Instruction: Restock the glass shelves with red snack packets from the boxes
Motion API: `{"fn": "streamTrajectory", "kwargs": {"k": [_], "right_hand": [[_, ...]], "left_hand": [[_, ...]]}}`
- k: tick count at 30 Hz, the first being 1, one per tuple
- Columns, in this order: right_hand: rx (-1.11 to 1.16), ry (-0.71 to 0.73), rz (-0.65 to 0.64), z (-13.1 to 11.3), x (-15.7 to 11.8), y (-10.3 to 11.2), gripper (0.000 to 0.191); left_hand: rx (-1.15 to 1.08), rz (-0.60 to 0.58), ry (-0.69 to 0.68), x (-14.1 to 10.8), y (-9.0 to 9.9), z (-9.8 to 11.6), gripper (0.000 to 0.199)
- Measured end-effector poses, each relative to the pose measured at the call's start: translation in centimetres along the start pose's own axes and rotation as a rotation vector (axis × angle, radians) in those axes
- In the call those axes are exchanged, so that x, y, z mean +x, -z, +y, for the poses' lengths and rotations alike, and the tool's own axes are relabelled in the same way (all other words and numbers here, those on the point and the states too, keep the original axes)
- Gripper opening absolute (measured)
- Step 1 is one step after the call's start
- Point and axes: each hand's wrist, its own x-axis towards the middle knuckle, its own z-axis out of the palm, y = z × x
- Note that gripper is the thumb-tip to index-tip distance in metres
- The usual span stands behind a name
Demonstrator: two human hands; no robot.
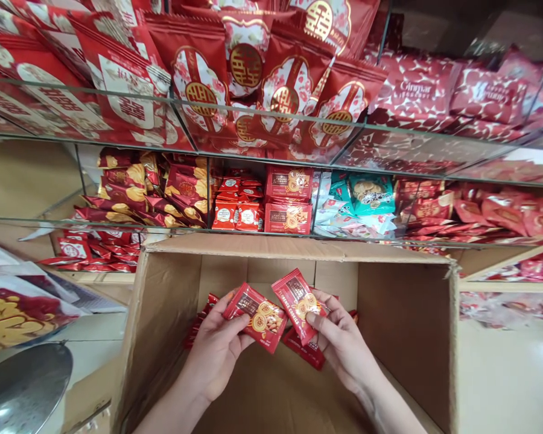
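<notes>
Over the open cardboard box [163, 301], my left hand [221, 337] is closed on a red cookie packet [265, 319], its thumb on the packet's front. A second red cookie packet [294, 295] is pinched in my right hand [339, 331], tilted, with its left edge close to the first one. Both packets show round cookies and nuts. Beneath the hands, more red packets [314, 355] lie inside the box, partly hidden by my hands and the held packets.
Behind the box, a glass-fronted shelf [271, 117] holds red snack bags, with stacked red cookie packets [288, 218] and teal packets [371, 193] on the lower level. A round metal object [25, 386] stands at the lower left.
</notes>
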Motion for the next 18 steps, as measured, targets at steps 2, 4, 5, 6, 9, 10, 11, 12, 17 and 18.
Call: {"fn": "streamTrajectory", "kwargs": {"k": [2,4,5,6,9,10,11,12,17,18], "right_hand": [[-0.026,0.004,-0.015,0.1,-0.1,-0.1,0.034],[-0.042,0.003,-0.051,0.3,-0.1,-0.2,0.028],[-0.050,0.001,-0.065,0.5,-0.1,-0.2,0.026],[-0.062,0.001,-0.069,0.7,-0.1,-0.2,0.024],[-0.121,0.004,-0.029,1.4,-0.1,-0.2,0.023],[-0.139,-0.004,-0.018,1.6,0.0,-0.2,0.023],[-0.149,-0.015,-0.015,1.8,0.0,-0.2,0.023],[-0.147,-0.029,-0.023,2.0,0.0,-0.2,0.023],[-0.148,-0.027,-0.068,2.7,0.2,-0.2,0.023],[-0.171,-0.019,-0.064,2.7,0.2,-0.2,0.023]], "left_hand": [[-0.059,0.061,0.012,0.1,-0.1,-0.2,0.032],[-0.120,0.106,0.023,0.1,-0.2,-0.3,0.023],[-0.146,0.110,0.031,0.1,-0.3,-0.4,0.018],[-0.165,0.109,0.039,0.1,-0.3,-0.5,0.015],[-0.193,0.126,0.058,0.2,-0.2,-0.8,0.011],[-0.198,0.139,0.060,0.3,-0.1,-0.8,0.011],[-0.205,0.151,0.061,0.3,0.0,-0.9,0.012],[-0.213,0.151,0.062,0.3,0.1,-1.0,0.013],[-0.233,0.078,0.066,0.1,0.1,-1.1,0.016],[-0.232,0.074,0.060,0.1,0.1,-1.0,0.017]]}}
